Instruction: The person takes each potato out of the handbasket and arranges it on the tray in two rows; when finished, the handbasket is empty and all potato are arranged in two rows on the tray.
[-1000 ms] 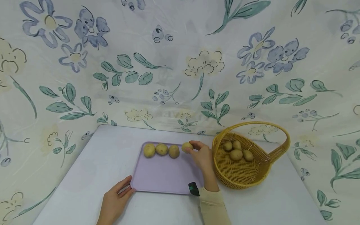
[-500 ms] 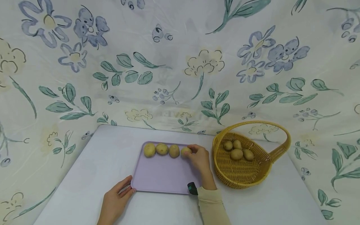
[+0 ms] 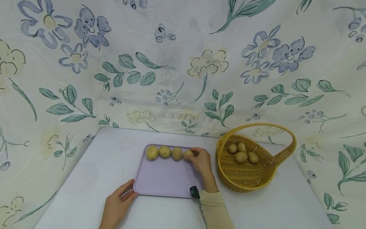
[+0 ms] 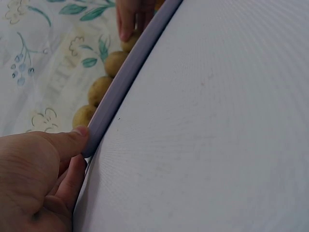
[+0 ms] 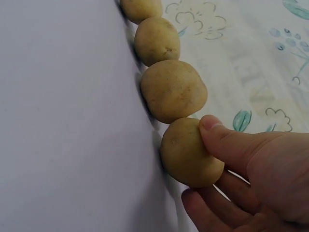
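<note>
- White cloth (image 3: 171, 86) with a floral pattern in blue, green and pale yellow rises behind the work and along both sides.
- White counter (image 3: 100, 165) carries everything, its far edge meeting the cloth.
- Golden-brown woven basket (image 3: 243, 179) sits at the right of the counter, its handle arching over the top and towards the right.
- Lilac tray (image 3: 166, 178) with a low raised rim lies flat to the left of the basket, near it but apart.
- Beige sleeve (image 3: 215, 206) covers the right forearm, stopping short of the wrist.
- Left hand (image 3: 118, 202) pinches the tray's near left corner, thumb over the rim and fingers against the edge below.
- Right hand (image 3: 202, 161) is drawn in narrow round one potato, thumb on one side and fingertips on the other.
- Three potatoes (image 3: 164, 152) stand in a row along the tray's far edge, starting at the left corner, each touching the next or nearly so.
- Four potatoes in the basket (image 3: 241, 156) cluster towards its far side.
- Held potato (image 5: 190, 153) is at the right end of the row, by the tray's far right corner, against its neighbour.
- Small black device (image 3: 194, 192) shows beside the right cuff, over the tray's near edge.
</note>
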`<action>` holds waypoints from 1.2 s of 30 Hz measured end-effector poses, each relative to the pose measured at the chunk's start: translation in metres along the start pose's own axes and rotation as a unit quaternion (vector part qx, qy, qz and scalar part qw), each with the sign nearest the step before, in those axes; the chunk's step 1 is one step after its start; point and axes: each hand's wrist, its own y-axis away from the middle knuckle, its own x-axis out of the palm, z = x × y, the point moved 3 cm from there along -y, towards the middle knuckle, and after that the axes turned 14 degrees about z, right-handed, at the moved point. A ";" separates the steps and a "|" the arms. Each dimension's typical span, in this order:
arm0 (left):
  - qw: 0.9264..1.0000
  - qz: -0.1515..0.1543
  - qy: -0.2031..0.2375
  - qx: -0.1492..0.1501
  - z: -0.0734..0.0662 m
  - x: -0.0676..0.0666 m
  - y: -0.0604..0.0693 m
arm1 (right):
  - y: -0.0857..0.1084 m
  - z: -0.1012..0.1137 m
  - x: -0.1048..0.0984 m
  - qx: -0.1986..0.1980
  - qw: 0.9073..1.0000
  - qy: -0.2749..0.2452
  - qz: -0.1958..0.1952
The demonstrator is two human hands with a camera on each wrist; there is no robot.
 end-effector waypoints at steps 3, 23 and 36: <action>1.000 0.001 0.000 -0.002 0.000 0.000 0.000 | 0.000 0.001 0.001 -0.005 1.000 0.010 0.000; 1.000 -0.005 -0.007 0.008 0.002 0.000 0.000 | 0.040 0.060 -0.043 -0.068 0.994 -0.026 0.085; 1.000 -0.007 0.003 0.011 -0.002 0.000 0.000 | 0.075 0.056 -0.112 -0.209 0.958 -0.122 0.154</action>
